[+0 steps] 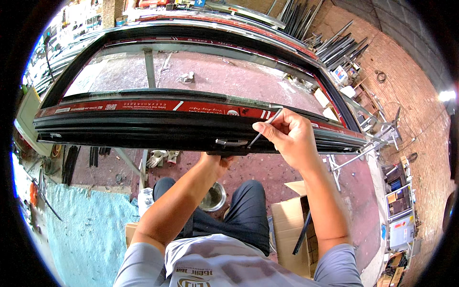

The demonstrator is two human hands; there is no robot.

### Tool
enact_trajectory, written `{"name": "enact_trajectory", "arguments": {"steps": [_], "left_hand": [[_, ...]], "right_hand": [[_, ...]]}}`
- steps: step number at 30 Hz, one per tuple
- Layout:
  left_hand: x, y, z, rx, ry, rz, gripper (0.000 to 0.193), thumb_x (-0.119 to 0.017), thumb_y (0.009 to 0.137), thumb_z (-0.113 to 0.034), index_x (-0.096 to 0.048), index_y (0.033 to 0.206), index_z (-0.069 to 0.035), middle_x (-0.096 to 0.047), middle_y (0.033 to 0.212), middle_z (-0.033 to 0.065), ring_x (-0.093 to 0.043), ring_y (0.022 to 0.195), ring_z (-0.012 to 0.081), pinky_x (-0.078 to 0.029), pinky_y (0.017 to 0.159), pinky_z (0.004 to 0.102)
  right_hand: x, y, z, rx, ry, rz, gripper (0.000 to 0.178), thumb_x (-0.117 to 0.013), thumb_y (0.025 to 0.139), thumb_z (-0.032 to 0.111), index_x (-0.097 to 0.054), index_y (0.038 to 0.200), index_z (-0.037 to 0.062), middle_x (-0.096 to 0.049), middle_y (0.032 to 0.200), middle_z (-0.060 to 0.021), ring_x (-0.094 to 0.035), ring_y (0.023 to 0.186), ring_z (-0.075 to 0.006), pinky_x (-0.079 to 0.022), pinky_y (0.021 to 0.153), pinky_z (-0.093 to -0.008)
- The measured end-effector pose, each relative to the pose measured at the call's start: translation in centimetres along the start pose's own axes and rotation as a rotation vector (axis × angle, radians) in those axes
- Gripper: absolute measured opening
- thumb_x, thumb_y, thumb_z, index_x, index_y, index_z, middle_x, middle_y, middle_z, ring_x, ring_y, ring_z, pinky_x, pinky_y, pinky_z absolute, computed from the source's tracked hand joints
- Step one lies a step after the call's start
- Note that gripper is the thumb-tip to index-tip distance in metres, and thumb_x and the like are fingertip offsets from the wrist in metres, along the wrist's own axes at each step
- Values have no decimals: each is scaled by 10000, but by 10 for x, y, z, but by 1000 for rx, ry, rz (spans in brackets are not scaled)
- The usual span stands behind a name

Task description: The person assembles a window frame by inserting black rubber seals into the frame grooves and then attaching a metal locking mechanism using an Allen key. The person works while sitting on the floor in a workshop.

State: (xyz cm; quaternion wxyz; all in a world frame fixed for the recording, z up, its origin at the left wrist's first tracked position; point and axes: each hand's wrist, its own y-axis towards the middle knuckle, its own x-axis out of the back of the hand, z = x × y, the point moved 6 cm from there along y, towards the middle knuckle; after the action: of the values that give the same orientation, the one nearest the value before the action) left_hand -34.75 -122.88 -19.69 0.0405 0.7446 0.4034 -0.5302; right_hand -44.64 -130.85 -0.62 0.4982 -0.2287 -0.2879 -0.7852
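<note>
Right grip [295, 136] pinches slim silver metal rod [259, 134] near five o'clock of black rectangular metal frame [143, 128], left grip [218, 161] beneath, closure cannot be told; steady alignment likely helps.

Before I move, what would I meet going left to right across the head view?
Turquoise floor patch, pale gloves, left hand, right hand holding a thin metal rod, upper coiled cable, bright light.
</note>
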Motion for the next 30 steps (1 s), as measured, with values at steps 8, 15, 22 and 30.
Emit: {"name": "enact_trajectory", "arguments": {"steps": [8,15,22,30], "left_hand": [[13,11,4,39,52,31,207,-527,977,-314,-639,960,-141,-694,818,38,-634,577,138,-412,395,228],[11,10,3,5,19,95,209,-500,988,-299,-616,976,-126,-676,852,58,-592,592,138,-409,425,251],[9,8,0,-6,32,64,214,-511,985,-301,-616,952,-118,-671,817,54,-576,547,135,-385,394,239],[1,0,0,19,28,-34,247,-512,986,-331,-635,931,-124,-675,771,45,-571,508,128,-388,381,228]], "right_hand": [[-4,1,-7,99,163,-18,108,-670,952,121,-694,990,24,-608,782,33,-452,604,-9,-380,530,-189],[-6,-3,7,93,293,5,185,-704,931,139,-637,814,12,-554,672,64,-456,611,-11,-390,547,-208],[-10,-1,2,134,163,-87,193,-735,909,162,-647,846,3,-560,681,49,-447,613,-8,-375,532,-204],[-8,-2,-3,56,202,-35,149,-687,929,97,-632,838,-7,-599,723,38,-498,628,-18,-415,551,-213]]}}
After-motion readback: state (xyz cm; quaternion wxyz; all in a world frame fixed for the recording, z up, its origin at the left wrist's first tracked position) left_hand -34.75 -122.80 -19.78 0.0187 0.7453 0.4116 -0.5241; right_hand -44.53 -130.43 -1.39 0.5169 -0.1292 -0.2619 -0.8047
